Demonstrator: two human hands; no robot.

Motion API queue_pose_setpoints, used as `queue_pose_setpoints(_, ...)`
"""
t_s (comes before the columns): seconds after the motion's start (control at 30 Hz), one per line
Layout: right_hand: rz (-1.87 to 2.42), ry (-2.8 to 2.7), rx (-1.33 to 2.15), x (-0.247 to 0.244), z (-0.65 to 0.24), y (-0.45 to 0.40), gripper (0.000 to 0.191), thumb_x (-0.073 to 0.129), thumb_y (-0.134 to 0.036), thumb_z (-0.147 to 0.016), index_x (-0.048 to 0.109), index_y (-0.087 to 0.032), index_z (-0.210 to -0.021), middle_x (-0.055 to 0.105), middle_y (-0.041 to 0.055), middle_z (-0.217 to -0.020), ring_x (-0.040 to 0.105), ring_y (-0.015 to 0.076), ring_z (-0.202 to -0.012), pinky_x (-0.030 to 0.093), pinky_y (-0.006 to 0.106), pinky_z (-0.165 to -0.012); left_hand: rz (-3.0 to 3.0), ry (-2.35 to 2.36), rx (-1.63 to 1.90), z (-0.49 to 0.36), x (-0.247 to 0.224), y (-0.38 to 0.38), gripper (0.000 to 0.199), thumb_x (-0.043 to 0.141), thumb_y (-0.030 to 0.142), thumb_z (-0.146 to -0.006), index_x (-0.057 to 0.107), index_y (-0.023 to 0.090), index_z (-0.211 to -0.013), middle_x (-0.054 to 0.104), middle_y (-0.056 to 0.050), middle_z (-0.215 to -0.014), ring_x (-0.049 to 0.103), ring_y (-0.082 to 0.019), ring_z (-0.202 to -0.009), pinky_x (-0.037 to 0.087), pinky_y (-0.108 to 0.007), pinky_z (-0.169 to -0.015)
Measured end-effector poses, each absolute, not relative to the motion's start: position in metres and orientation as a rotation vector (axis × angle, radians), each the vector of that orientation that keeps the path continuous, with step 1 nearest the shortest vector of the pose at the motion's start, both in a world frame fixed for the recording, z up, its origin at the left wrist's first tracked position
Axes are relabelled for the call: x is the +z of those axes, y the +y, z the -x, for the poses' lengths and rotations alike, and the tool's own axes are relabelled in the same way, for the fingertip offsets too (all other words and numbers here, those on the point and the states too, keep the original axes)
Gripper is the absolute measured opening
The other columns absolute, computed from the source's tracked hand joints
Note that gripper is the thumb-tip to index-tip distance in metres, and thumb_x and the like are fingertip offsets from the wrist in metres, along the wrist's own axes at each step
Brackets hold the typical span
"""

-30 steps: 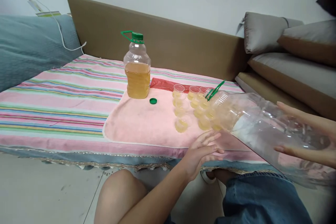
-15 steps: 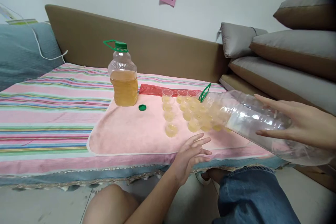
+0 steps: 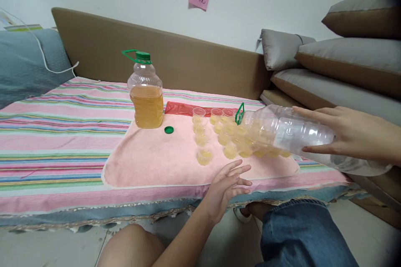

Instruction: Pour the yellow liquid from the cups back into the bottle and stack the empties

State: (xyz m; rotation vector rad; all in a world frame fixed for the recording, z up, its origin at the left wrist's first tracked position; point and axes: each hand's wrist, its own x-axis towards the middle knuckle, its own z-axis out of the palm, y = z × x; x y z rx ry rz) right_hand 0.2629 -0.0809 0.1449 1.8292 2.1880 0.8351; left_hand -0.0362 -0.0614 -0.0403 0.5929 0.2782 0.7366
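Note:
My right hand (image 3: 351, 133) grips a large clear bottle (image 3: 291, 133), tipped nearly level, its mouth with a green ring handle (image 3: 239, 114) pointing left over the cups. No liquid stream can be made out. Several small clear cups of pale yellow liquid stand in rows on a pink cloth (image 3: 150, 158); the nearest left one (image 3: 204, 155) is apart from the rest. My left hand (image 3: 227, 183) is open at the cloth's front edge, fingers spread, holding nothing. A capped bottle of amber liquid (image 3: 147, 104) stands upright on the left, beside a loose green cap (image 3: 168, 129).
A red plastic sheet (image 3: 180, 108) lies behind the cups. The striped bedding (image 3: 62, 133) spreads left, with a brown backrest (image 3: 163, 54) behind it. Grey cushions (image 3: 347, 58) are stacked at the right. Knees are below the front edge.
The clear bottle in my right hand has risen at its base end and lies closer to level, its mouth slightly further left. My left hand has hardly moved.

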Motion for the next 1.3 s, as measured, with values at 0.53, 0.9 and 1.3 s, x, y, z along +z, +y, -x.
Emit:
queue_pose_setpoints(0.53,-1.600,2.195,0.902,0.154,-0.249,-0.067,0.086,0.056,-0.067,-0.075,0.039,-0.024,-0.148,0.067,0.0112,-0.117,0.061,0.0317,-0.088,0.045,0.043,-0.077,-0.574,0.269,0.736,0.037,-0.041,-0.061,0.054,0.073,0.031,-0.077,0.058,0.017,-0.127,0.055,-0.018,-0.139,0.065,-0.017,-0.088,0.049,-0.033,-0.082)
queue_pose_setpoints(0.9,-1.513,2.186,0.968,0.157,-0.243,-0.060,0.079,0.057,-0.060,-0.075,0.046,-0.023,-0.144,0.067,0.0142,-0.118,0.060,0.0327,-0.091,0.044,0.044,-0.081,-0.570,0.261,0.737,0.038,-0.040,-0.061,0.055,0.073,0.032,-0.077,0.056,0.016,-0.128,0.054,-0.018,-0.141,0.065,-0.017,-0.087,0.049,-0.032,-0.081)
queue_pose_setpoints(1.3,-1.418,2.208,1.026,0.159,-0.238,-0.055,0.071,0.056,-0.053,-0.078,0.049,-0.023,-0.141,0.067,0.0129,-0.117,0.059,0.0321,-0.090,0.043,0.042,-0.079,-0.549,0.252,0.735,0.038,-0.040,-0.062,0.055,0.074,0.031,-0.076,0.058,0.017,-0.126,0.054,-0.019,-0.140,0.065,-0.017,-0.088,0.048,-0.033,-0.081)
